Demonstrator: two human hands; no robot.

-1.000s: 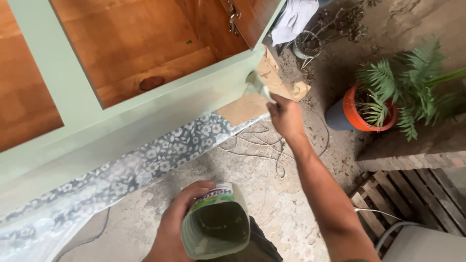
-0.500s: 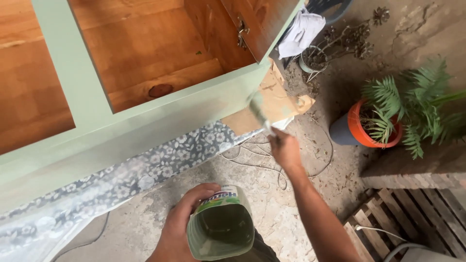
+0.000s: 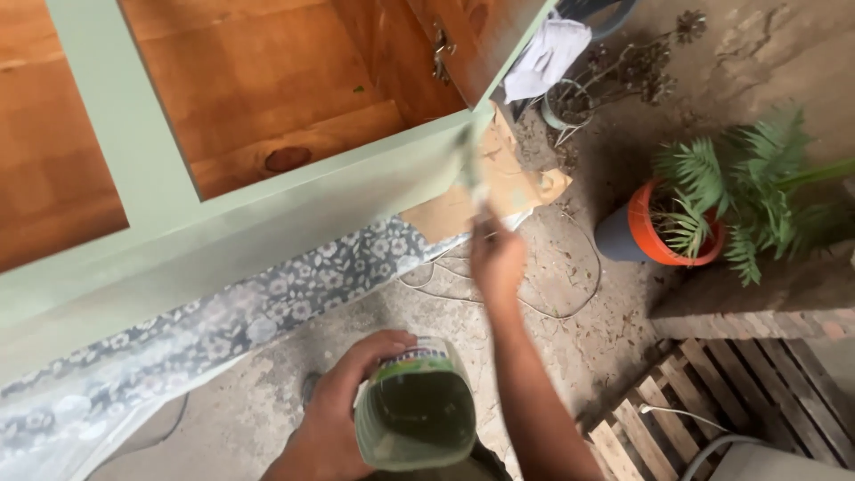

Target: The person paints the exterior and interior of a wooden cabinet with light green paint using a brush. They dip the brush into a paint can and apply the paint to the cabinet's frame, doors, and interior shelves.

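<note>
Concrete floor (image 3: 267, 392), lower frame. Left hand (image 3: 343, 410) clamps the paint container (image 3: 417, 411): light, flexible, spill-prone; grip its wall. Right hand (image 3: 497, 258) closed on brush (image 3: 470, 169), centre, at green cabinet (image 3: 267, 214).

A cut-open plastic container (image 3: 415, 417) of green paint sits at the bottom centre, held in the left hand (image 3: 343, 410). A green, red and white label band (image 3: 411, 356) wraps its upper rim.
</note>
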